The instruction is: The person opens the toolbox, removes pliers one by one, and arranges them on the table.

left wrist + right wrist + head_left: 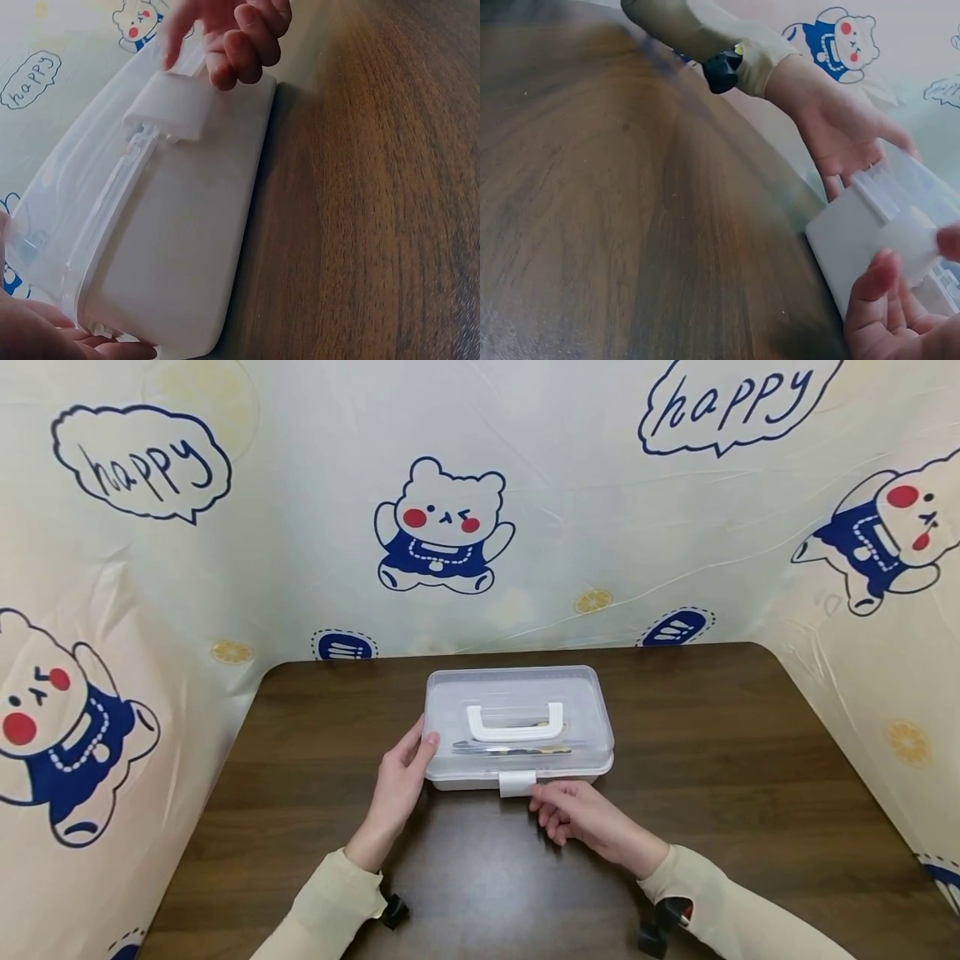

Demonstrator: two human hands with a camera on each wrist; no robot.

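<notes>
A plastic storage box (465,783) with a translucent lid (517,685) and a white carrying handle (516,734) sits on the table. My left hand (401,777) grips its left side, thumb on the lid's edge and fingers down along the side; the left wrist view shows those fingers (112,349) at the rim's end. At the front, the white latch (517,784) hangs over the box's edge. My right hand (581,818) holds the latch's right end by the fingertips, its other fingers curled below. Through the lid, slim long items (513,749) show faintly.
Dark brown wooden table (337,735) under the box. A printed cloth (570,543) with bears and "happy" bubbles rises behind and at both sides. Black wrist devices (395,911) sit at the cream sleeves (322,902).
</notes>
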